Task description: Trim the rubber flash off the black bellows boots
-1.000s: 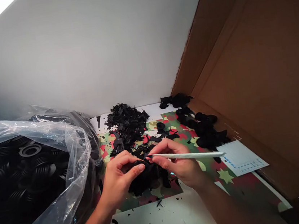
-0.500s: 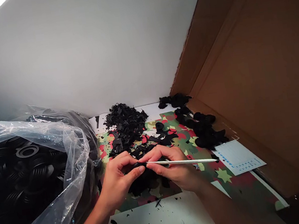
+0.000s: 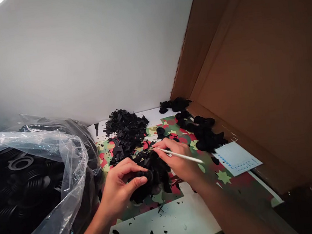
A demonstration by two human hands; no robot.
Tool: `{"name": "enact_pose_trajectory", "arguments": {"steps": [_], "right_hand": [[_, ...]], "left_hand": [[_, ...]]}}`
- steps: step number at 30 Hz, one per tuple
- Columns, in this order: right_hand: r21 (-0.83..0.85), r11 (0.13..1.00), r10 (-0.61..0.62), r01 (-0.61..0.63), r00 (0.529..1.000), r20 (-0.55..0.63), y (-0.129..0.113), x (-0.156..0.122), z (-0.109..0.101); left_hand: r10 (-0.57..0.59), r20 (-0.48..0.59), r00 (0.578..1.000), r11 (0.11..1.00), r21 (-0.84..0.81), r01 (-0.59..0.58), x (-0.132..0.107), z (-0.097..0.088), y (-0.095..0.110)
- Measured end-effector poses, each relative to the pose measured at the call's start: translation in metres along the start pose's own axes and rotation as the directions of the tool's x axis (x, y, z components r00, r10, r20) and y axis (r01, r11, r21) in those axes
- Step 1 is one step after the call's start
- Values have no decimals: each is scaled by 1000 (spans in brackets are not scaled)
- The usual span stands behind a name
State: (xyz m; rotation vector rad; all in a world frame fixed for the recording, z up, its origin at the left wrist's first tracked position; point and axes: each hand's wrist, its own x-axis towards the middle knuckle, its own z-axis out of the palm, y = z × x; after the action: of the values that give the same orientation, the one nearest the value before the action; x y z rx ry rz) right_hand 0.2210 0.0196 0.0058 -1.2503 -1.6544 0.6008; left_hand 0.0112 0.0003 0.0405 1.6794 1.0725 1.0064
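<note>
1. Black round rubber piece [image 3: 149, 177], at the lower centre of the frame, is pinched between the thumb and fingers of the left hand [image 3: 121, 184].
2. The right hand [image 3: 178, 159], nearer the frame's middle and apart from that piece, grasps a slim white stick-shaped tool [image 3: 186, 157] slanting down to the right.
3. A heap of thin black scraps [image 3: 126, 128] lies beyond the hands, partly over a green-and-red camouflage-patterned sheet [image 3: 140, 210].
4. At the left edge, a clear plastic bag [image 3: 73, 153] holds many black ribbed pieces [image 3: 35, 181].
</note>
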Motion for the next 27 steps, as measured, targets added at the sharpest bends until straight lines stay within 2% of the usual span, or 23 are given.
{"name": "enact_pose_trajectory", "arguments": {"steps": [3, 8, 13, 19, 22, 25, 27], "right_hand": [[20, 996, 92, -92, 996, -5, 7, 5, -2], [34, 993, 109, -110, 994, 6, 8, 6, 0], [30, 987, 159, -159, 987, -5, 10, 6, 2], [116, 966, 226, -229, 973, 38, 7, 5, 1], [216, 953, 211, -211, 977, 25, 1, 2, 2], [394, 893, 199, -216, 976, 83, -6, -4, 5], [456, 864, 171, -213, 976, 131, -8, -9, 8]], "left_hand": [[-14, -28, 1000, 995, -96, 12, 0, -1, -3], [-56, -92, 994, 969, -246, 31, -2, -2, -11], [-55, -108, 993, 962, -270, 24, -3, -1, -11], [-60, -106, 993, 945, -325, 22, -2, 1, -11], [-36, -100, 994, 940, -342, 0, -2, 2, -11], [-15, -121, 993, 950, -311, -24, -2, 3, -10], [-25, -135, 991, 953, -301, -17, -3, 5, -8]]}}
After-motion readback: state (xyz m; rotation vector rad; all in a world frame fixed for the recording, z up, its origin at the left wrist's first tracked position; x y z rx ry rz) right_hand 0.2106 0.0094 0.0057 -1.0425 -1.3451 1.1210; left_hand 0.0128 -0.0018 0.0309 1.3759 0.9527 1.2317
